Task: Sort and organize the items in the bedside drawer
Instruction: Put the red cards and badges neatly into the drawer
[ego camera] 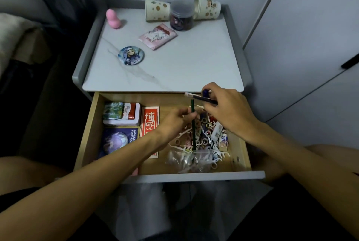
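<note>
The bedside drawer [87, 133] is pulled open below the nightstand top. My left hand [175, 122] pinches a dark green pencil [193, 133] that stands nearly upright over a heap of small rings, floss picks and wrapped bits [208, 136] on the drawer's right side. Above that heap, my right hand [225, 110] grips a blue pen with a clear cap [196, 97], and something dark blue shows by its fingers. A crumpled clear plastic bag [191, 160] lies at the drawer's front. On the left lie a tin [124, 113], a red card box [149, 124] and a purple box [116, 139].
On the marble nightstand top [174, 65] sit two patterned paper cups [156, 9] [207, 8], the right one tipped over, a dark jar [181, 17], a pink pouch [157, 36], a round badge [131, 55] and a pink figure [113, 18]. A cabinet door [310, 46] stands right; a bed edge is left.
</note>
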